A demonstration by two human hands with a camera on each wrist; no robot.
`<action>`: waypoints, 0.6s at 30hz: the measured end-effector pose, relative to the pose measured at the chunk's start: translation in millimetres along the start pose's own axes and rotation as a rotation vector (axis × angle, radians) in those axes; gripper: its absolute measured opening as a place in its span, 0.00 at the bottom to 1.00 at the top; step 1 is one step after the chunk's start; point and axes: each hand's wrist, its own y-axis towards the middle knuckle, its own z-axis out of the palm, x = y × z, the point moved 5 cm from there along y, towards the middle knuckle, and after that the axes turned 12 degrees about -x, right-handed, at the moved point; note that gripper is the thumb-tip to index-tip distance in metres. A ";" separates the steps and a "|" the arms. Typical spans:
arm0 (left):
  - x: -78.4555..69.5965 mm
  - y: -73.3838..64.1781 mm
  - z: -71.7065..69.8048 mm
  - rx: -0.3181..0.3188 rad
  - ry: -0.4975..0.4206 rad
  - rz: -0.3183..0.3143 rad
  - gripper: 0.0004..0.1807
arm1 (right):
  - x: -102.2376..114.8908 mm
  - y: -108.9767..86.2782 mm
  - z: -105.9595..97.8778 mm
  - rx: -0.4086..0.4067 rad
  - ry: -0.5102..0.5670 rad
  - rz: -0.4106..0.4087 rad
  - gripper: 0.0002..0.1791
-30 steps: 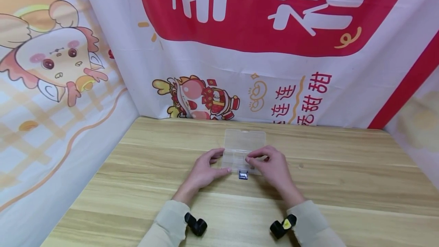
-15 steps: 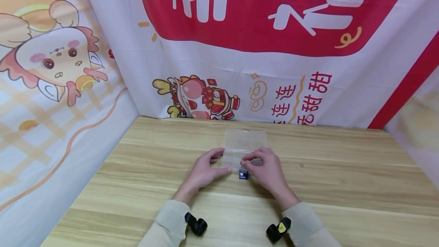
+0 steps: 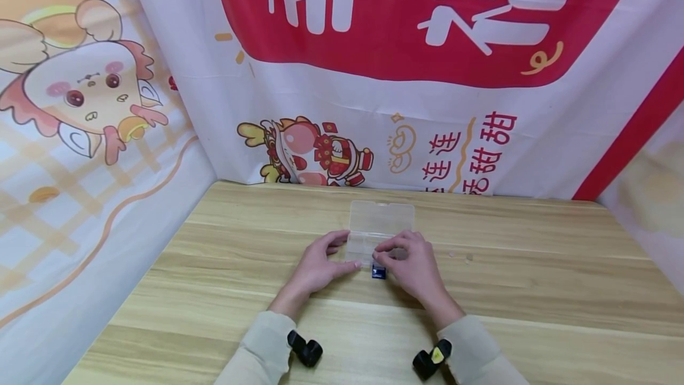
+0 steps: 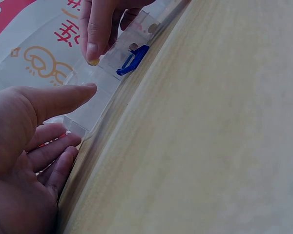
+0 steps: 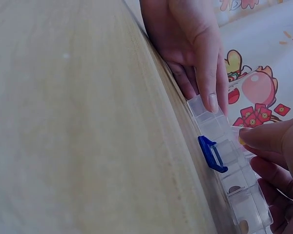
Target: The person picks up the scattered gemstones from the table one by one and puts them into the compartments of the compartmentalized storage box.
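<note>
- Table (image 3: 534, 290) is extending rightward, its far edge meeting printed cloth (image 3: 320, 94).
- Blue frame (image 3: 379, 274) is fronting clear box (image 3: 358, 245).
- Left hand (image 3: 318, 264) is touching it, fingers spread; right hand (image 3: 412, 261) is pinching yellow piece (image 4: 94, 62) above.

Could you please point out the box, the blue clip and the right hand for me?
Box (image 3: 382, 217): head view, on its open lid.
Blue clip (image 5: 208, 154): right wrist view, on its long bar.
Right hand (image 3: 415, 259): head view, on the back of the hand.
</note>
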 end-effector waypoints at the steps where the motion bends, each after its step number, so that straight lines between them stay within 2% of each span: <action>1: 0.0 0.0 -0.1 0.001 0.001 -0.001 0.41 | 0.1 0.0 0.0 -0.002 -0.001 -0.003 0.04; 7: 1.6 0.4 -0.4 0.003 0.008 0.001 0.40 | 1.0 -0.2 0.4 -0.014 -0.012 -0.030 0.03; 18: 2.1 1.1 -0.4 0.009 0.007 -0.002 0.40 | 2.4 -0.3 1.3 -0.007 -0.043 -0.026 0.03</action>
